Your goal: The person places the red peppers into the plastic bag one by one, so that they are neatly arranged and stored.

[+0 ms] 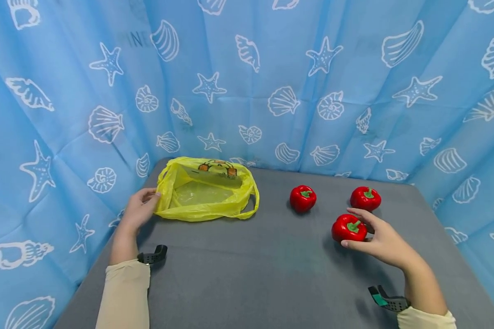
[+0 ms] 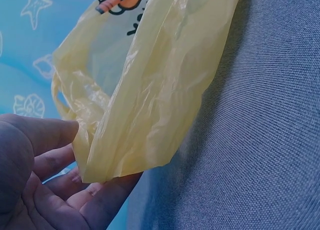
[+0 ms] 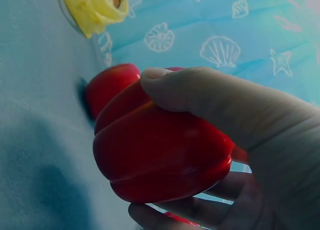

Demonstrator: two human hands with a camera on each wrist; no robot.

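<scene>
Blue curtain [image 1: 230, 123] hangs behind grey table [image 1: 247, 274]. Left hand [image 1: 139, 211] pinches yellow bag [image 1: 206, 212]; right hand [image 1: 383, 240] grips red pepper [image 1: 345, 229]; second pepper [image 1: 301, 200] and third pepper [image 1: 361, 200] nearby.

Folded blue curtain [image 1: 230, 114], white printed seashells [image 1: 283, 101] and starfish [image 1: 324, 56], grey woven-textured table [image 1: 247, 274] in front

Bare table [image 1: 247, 269] lies open across the near middle, and a gap runs between the bag [image 1: 201, 214] and the middle pepper [image 1: 301, 201]. The far-right pepper [image 1: 364, 198] blocks the way just beyond the right hand [image 1: 382, 238] and held pepper [image 1: 347, 230]. The left hand [image 1: 139, 211] takes up the bag's left side; the curtain [image 1: 230, 112] closes off the far edge.
</scene>
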